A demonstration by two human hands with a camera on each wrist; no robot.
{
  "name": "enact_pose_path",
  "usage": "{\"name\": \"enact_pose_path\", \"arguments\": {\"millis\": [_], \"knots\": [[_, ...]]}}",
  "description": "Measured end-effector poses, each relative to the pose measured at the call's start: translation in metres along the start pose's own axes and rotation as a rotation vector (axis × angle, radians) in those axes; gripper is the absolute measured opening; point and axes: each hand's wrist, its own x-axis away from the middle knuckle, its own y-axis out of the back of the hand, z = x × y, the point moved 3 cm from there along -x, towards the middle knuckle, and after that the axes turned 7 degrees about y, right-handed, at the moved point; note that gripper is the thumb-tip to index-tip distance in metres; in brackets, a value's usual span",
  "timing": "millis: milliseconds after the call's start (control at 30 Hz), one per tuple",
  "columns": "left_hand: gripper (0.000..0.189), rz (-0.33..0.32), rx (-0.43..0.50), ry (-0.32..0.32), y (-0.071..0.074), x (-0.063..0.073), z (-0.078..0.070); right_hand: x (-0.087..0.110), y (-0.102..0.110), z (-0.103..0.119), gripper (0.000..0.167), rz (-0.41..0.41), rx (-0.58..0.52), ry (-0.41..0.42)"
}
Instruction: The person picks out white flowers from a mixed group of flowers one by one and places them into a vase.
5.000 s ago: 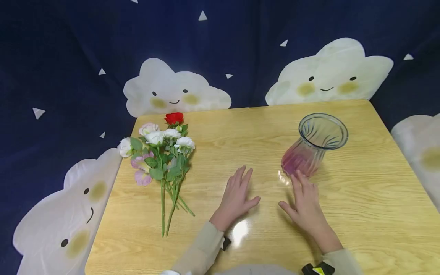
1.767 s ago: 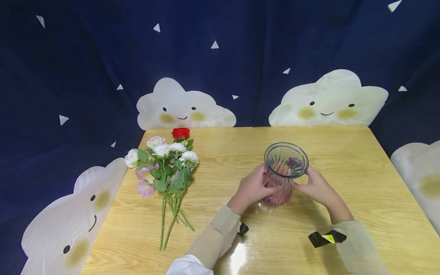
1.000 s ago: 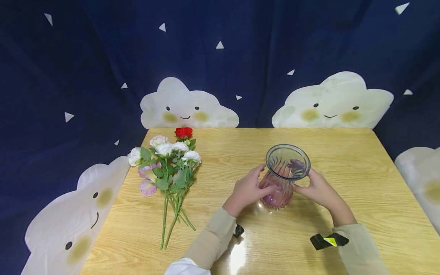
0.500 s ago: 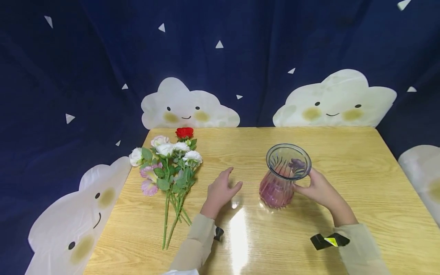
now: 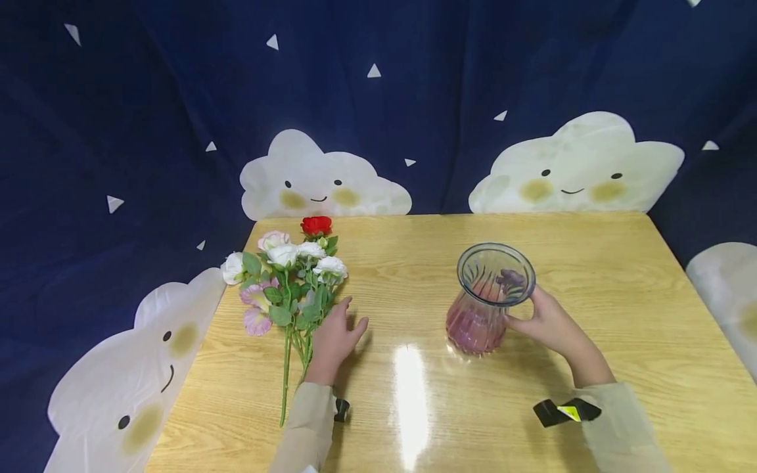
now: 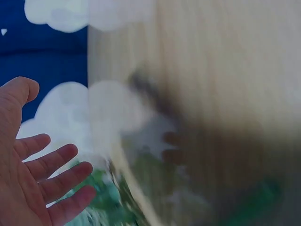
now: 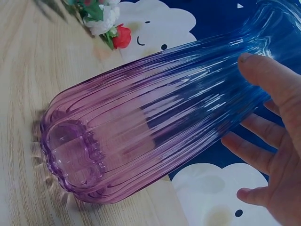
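A ribbed glass vase (image 5: 475, 326), pink at the base and bluish at its flared rim, stands upright right of centre. My right hand (image 5: 551, 326) holds it by the neck, with the thumb in front and fingers behind; the right wrist view shows thumb and fingers along the bluish glass. My left hand (image 5: 334, 338), fingers spread and nothing in its grasp, is at the right side of the flower stems (image 5: 286, 374) and covers part of them. The bunch has a red rose (image 5: 316, 226), several white blooms (image 5: 331, 267) and a pink-lilac flower (image 5: 257, 320).
The wooden table (image 5: 414, 263) carries the flowers on its left and the vase on its right. Behind it hangs a dark blue cloth (image 5: 449, 79) with white clouds. Glare (image 5: 411, 401) shines on the front of the tabletop.
Both hands took hold of the vase and brought it left and nearer, upright. The left hand then let go and moved left to the flower stems. The right hand stayed on the neck.
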Motion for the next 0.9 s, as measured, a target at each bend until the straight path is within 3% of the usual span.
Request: {"name": "enact_pose_path", "arguments": {"millis": [333, 667, 900], "knots": [[0.060, -0.023, 0.004, 0.094, 0.015, 0.019, 0.033, 0.000, 0.000, -0.002, 0.076, 0.003, -0.009, 0.004], [0.055, -0.059, 0.006, 0.158, 0.024, 0.032, 0.051, -0.001, 0.001, -0.001, 0.071, -0.009, -0.011, 0.034], [0.038, -0.098, -0.037, 0.179, 0.030, 0.038, 0.056, -0.001, 0.001, 0.000, 0.073, -0.013, -0.016, 0.023]]}}
